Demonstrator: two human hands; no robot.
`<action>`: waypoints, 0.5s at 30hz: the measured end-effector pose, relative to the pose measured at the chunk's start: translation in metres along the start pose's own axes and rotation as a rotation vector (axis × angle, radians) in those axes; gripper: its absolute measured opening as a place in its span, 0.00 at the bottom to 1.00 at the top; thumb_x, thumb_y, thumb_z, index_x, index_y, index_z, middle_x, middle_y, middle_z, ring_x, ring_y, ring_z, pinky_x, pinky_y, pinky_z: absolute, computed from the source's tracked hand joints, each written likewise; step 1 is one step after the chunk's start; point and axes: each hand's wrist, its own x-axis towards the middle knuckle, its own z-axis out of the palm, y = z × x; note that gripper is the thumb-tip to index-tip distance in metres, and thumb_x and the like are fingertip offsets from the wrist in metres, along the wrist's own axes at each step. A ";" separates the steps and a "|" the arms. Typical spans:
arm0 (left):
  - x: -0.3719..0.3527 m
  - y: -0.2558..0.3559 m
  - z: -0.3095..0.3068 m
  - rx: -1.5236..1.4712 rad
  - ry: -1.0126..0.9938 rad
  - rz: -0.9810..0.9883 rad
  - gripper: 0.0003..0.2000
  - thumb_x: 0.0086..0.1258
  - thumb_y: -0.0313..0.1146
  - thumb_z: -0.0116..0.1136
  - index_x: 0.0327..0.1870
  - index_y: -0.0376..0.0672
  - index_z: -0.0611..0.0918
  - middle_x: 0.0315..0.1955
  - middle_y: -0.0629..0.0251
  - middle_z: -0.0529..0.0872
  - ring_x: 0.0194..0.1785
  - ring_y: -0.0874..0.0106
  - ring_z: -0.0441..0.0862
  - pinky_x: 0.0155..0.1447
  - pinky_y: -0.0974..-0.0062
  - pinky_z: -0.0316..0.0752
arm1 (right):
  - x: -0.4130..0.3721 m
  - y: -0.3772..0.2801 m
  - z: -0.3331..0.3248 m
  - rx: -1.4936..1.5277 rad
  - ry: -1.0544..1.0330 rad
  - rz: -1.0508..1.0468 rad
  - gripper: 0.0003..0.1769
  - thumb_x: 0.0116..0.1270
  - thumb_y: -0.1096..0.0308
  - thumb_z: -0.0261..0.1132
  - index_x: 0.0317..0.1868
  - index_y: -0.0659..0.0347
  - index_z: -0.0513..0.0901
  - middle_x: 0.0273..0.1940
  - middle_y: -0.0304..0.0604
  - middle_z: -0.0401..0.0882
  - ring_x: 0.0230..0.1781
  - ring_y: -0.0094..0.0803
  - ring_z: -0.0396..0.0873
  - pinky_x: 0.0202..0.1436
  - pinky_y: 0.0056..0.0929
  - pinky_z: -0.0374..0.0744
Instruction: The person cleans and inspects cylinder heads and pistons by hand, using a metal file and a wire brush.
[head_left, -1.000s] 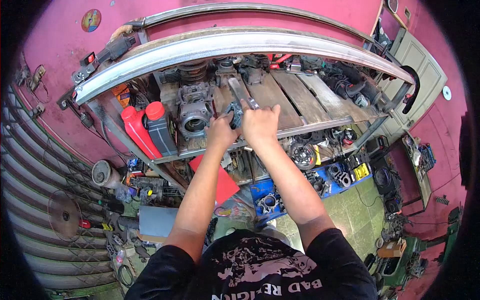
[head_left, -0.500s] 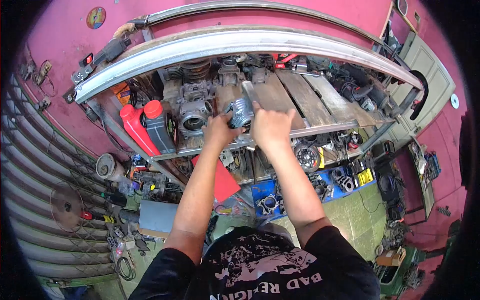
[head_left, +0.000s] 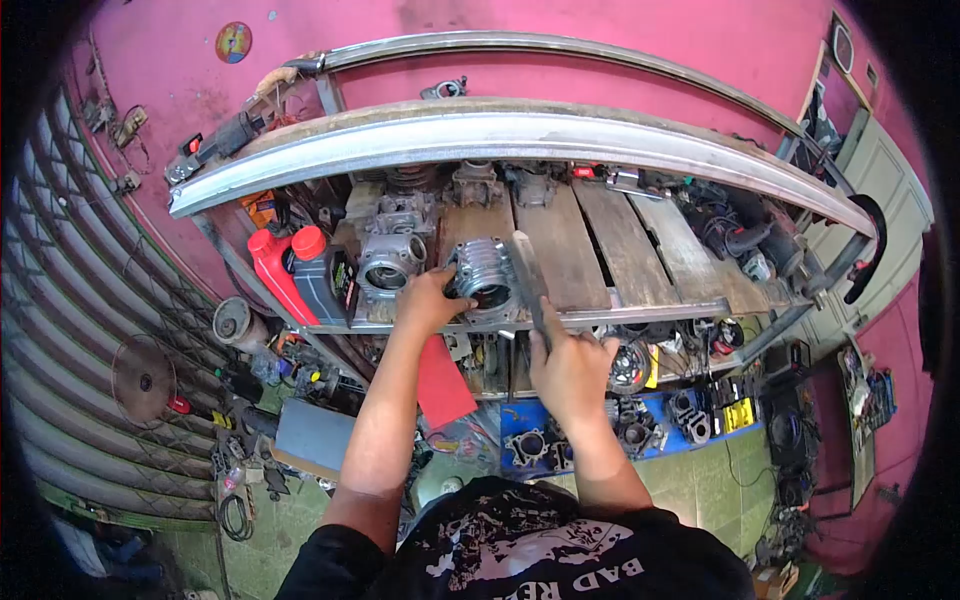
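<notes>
A ribbed metal engine cylinder (head_left: 482, 262) stands at the front edge of the wooden shelf, its round bore facing me. My left hand (head_left: 428, 303) is closed on its left side, with the thumb near the bore. In my right hand (head_left: 573, 376) is a long flat file (head_left: 530, 278), gripped at its near end with the index finger stretched along it. The file points away from me and lies along the cylinder's right side. Left of my left hand sits another engine casting (head_left: 388, 265) with a large round opening.
Two oil bottles, one red (head_left: 272, 270) and one dark grey (head_left: 322, 280), stand at the shelf's left end. A metal beam (head_left: 480, 128) crosses above the shelf. Power tools (head_left: 735, 235) crowd its right end. Below, a blue mat (head_left: 515, 460) bears several engine parts.
My right hand has drawn back toward me with the file, so more of the cylinder shows. My left hand keeps its hold. The head view has tilted slightly upward.
</notes>
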 end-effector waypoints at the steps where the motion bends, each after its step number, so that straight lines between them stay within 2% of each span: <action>1: -0.002 0.000 0.002 -0.010 0.077 0.048 0.37 0.52 0.52 0.80 0.66 0.51 0.84 0.60 0.59 0.87 0.65 0.53 0.81 0.69 0.53 0.75 | 0.008 0.008 0.008 0.009 0.005 -0.011 0.25 0.68 0.62 0.67 0.65 0.56 0.84 0.46 0.57 0.89 0.47 0.49 0.88 0.61 0.50 0.72; 3: 0.000 0.000 0.002 0.004 0.053 0.021 0.38 0.52 0.51 0.80 0.68 0.50 0.83 0.62 0.61 0.86 0.64 0.52 0.82 0.68 0.54 0.76 | 0.032 0.026 0.036 0.257 0.014 0.034 0.25 0.71 0.60 0.67 0.66 0.56 0.83 0.47 0.58 0.89 0.51 0.55 0.86 0.65 0.51 0.72; 4: 0.000 0.002 0.002 0.007 0.050 0.026 0.38 0.52 0.50 0.80 0.68 0.49 0.82 0.63 0.60 0.86 0.64 0.52 0.82 0.68 0.55 0.76 | 0.045 0.035 0.050 0.216 0.060 -0.025 0.26 0.72 0.57 0.65 0.69 0.51 0.81 0.39 0.58 0.90 0.44 0.56 0.88 0.56 0.59 0.74; 5: 0.000 0.002 0.002 0.009 0.046 0.030 0.39 0.52 0.50 0.80 0.68 0.49 0.82 0.63 0.60 0.85 0.64 0.51 0.82 0.68 0.56 0.76 | 0.060 0.037 0.054 0.221 0.052 -0.028 0.26 0.72 0.57 0.65 0.69 0.51 0.81 0.39 0.58 0.90 0.44 0.56 0.88 0.56 0.59 0.74; 7: 0.000 0.004 0.004 0.034 0.049 0.014 0.38 0.52 0.50 0.80 0.68 0.48 0.82 0.63 0.59 0.85 0.64 0.52 0.82 0.68 0.56 0.76 | 0.087 0.037 0.061 0.210 -0.148 0.079 0.28 0.73 0.55 0.63 0.71 0.50 0.78 0.40 0.59 0.89 0.44 0.56 0.88 0.56 0.58 0.74; 9: 0.000 0.004 0.004 0.080 0.059 0.010 0.38 0.53 0.49 0.79 0.68 0.48 0.82 0.62 0.58 0.86 0.63 0.52 0.82 0.68 0.57 0.76 | 0.098 0.042 0.068 0.252 -0.173 0.079 0.28 0.74 0.54 0.62 0.72 0.50 0.77 0.40 0.60 0.89 0.44 0.56 0.88 0.57 0.58 0.74; 11: -0.001 0.003 0.004 0.107 0.087 0.020 0.38 0.53 0.51 0.79 0.68 0.48 0.82 0.62 0.58 0.86 0.63 0.53 0.83 0.68 0.58 0.76 | 0.092 0.046 0.068 0.295 -0.193 0.087 0.29 0.74 0.53 0.61 0.73 0.50 0.76 0.41 0.61 0.89 0.44 0.56 0.88 0.58 0.57 0.73; 14: 0.002 0.010 -0.006 0.097 -0.034 -0.081 0.40 0.51 0.53 0.80 0.68 0.48 0.82 0.63 0.56 0.85 0.65 0.55 0.83 0.69 0.59 0.76 | 0.046 0.053 0.056 0.237 -0.193 0.057 0.29 0.72 0.55 0.64 0.72 0.51 0.77 0.44 0.61 0.89 0.48 0.56 0.87 0.61 0.57 0.72; 15: 0.003 0.006 -0.004 0.100 -0.041 -0.086 0.40 0.51 0.53 0.80 0.68 0.48 0.82 0.63 0.56 0.85 0.65 0.55 0.83 0.69 0.59 0.76 | 0.025 0.061 0.056 0.181 -0.062 -0.039 0.29 0.71 0.56 0.65 0.72 0.51 0.77 0.45 0.61 0.89 0.48 0.56 0.87 0.62 0.56 0.72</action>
